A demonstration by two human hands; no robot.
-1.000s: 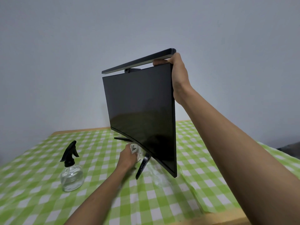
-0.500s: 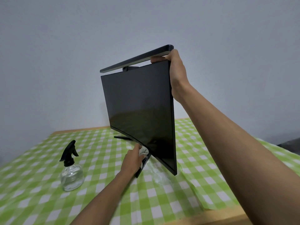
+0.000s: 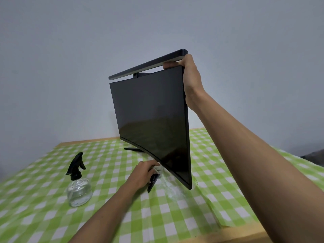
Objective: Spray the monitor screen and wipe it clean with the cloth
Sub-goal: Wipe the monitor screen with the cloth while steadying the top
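The monitor [image 3: 154,123] on the checked tablecloth [image 3: 105,207] is gripped at its top corner by the right hand [image 3: 191,81] and the cloth [image 3: 158,168] is held against its lower edge by the left hand [image 3: 142,174], so it may be tipped by hard wiping.

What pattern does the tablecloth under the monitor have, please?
The tablecloth is a green and white check, shown best, and only, in the head view.

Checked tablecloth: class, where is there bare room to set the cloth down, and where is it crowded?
Free: the tablecloth between the spray bottle and the left hand, and the strip behind the bottle to the far table edge. Crowded: under the lower edge of the monitor, where left hand, cloth and stand foot meet.
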